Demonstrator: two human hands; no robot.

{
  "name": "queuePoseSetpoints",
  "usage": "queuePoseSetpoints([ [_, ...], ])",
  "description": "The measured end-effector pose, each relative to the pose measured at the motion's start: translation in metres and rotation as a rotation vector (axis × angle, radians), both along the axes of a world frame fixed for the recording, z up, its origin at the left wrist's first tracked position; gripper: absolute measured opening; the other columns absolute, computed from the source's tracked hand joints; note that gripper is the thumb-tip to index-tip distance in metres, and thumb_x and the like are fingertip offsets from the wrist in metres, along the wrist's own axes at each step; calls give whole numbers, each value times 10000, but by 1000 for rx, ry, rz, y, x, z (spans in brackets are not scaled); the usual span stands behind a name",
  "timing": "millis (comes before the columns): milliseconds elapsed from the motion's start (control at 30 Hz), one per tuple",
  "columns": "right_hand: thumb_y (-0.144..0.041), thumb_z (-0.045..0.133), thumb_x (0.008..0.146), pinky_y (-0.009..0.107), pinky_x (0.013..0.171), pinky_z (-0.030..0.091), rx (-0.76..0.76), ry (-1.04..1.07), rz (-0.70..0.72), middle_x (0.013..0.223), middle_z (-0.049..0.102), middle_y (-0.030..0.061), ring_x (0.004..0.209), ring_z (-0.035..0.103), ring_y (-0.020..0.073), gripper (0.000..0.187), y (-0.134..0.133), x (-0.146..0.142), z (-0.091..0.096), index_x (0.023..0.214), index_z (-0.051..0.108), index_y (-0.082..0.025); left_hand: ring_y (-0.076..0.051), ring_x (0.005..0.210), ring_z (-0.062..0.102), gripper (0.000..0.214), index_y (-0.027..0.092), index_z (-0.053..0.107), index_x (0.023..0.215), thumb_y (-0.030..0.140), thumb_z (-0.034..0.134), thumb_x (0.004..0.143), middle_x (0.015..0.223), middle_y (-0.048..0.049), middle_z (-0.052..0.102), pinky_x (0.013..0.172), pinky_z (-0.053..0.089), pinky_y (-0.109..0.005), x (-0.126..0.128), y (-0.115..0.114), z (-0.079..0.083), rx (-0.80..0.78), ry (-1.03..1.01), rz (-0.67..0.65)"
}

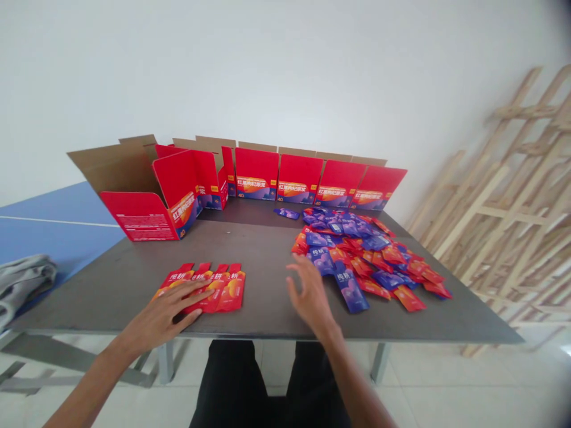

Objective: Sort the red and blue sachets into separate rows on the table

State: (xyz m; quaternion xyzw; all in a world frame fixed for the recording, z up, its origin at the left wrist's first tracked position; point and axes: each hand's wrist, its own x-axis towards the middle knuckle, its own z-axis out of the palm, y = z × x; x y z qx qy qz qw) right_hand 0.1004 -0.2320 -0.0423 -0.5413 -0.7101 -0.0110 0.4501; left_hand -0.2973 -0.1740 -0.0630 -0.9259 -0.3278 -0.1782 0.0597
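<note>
Several red sachets (231, 290) lie side by side, overlapping, on the grey table (263, 255) near its front edge. My left hand (172, 306) rests flat on them with its fingers stretched to the right. On the right side is a loose pile of red and purple sachets (357, 249). My right hand (308, 291) hovers at the pile's left edge, fingers apart, and nothing shows in it. A purple sachet (350, 288) sticks out of the pile just right of that hand.
Red cartons (298, 175) with raised flaps line the back of the table. A larger-looking open carton (143, 214) stands at the left. One purple sachet (286, 213) lies apart near the back. Beyond are a blue table (57, 220), grey cloth (27, 282) and wooden frames (504, 208).
</note>
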Motion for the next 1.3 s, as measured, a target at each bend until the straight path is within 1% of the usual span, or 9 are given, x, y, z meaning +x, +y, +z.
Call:
queuePoseSetpoints([
  [100, -278, 478, 987, 538, 1151, 423, 107, -42, -420, 1318, 670, 159, 1323, 559, 287, 274, 8, 109, 7, 1135, 690, -187, -254, 1390, 586, 501, 389, 527, 1540, 523, 471, 1061, 1554, -10, 582, 1191, 456, -409, -1, 2, -2, 16, 4, 2],
  [200, -277, 464, 956, 530, 1134, 426, 73, -164, -655, 1343, 650, 188, 1313, 561, 307, 327, 8, 212, 13, 1138, 714, -171, -260, 1397, 581, 513, 394, 531, 1536, 538, 498, 1045, 1548, -5, 588, 1200, 449, -415, -4, 4, -4, 20, -17, -4],
  [333, -245, 521, 886, 484, 1101, 478, -162, -295, -506, 1286, 715, 161, 1232, 639, 286, 361, 5, 298, 12, 1156, 751, -177, -251, 1390, 587, 502, 420, 556, 1511, 566, 519, 1032, 1519, 22, 616, 1205, 443, -410, -5, 6, -7, 6, -66, -28],
  [433, -199, 555, 850, 404, 1046, 520, -326, -307, -362, 1210, 768, 129, 1137, 702, 253, 381, 5, 323, 10, 1167, 766, -185, -253, 1394, 582, 488, 415, 570, 1500, 557, 517, 1036, 1516, 19, 618, 1199, 448, -415, -4, 6, -5, 12, -75, -29],
  [500, -211, 565, 863, 381, 999, 538, -347, -314, -363, 1209, 777, 112, 1103, 719, 249, 383, 5, 326, 10, 1187, 769, -206, -261, 1400, 577, 494, 407, 567, 1504, 551, 522, 1033, 1521, 14, 614, 1203, 442, -422, -3, 4, -3, 6, -60, -16],
  [733, -363, 535, 949, 341, 718, 538, -212, -353, -652, 902, 803, 120, 747, 723, 249, 366, -13, 308, 16, 1131, 815, -214, -271, 1354, 616, 508, 383, 560, 1516, 548, 499, 1040, 1542, -7, 594, 1191, 458, -440, -3, 3, -3, 7, -22, 15],
  [933, -348, 528, 948, 416, 875, 587, 160, -147, -750, 1084, 805, 129, 968, 762, 300, 335, -58, 253, 24, 1080, 795, -194, -267, 1394, 583, 513, 407, 534, 1530, 500, 551, 1026, 1552, 16, 584, 1201, 447, -424, -2, 2, -1, 11, -3, -3],
  [1067, -289, 552, 978, 410, 950, 587, 247, -56, -612, 1180, 786, 125, 1061, 754, 269, 264, -73, 166, 24, 1108, 761, -194, -258, 1409, 570, 505, 419, 525, 1534, 483, 547, 1034, 1560, 26, 575, 1220, 421, -409, 0, 0, 2, -19, -31, -4],
  [1300, -79, 497, 960, 423, 1004, 568, 77, -103, -49, 1197, 782, 100, 1116, 738, 223, 284, -39, 8, -14, 1020, 740, -213, -263, 1417, 563, 504, 403, 553, 1517, 548, 516, 1036, 1573, 7, 561, 1222, 422, -420, 2, -2, 3, -67, -49, 22],
])
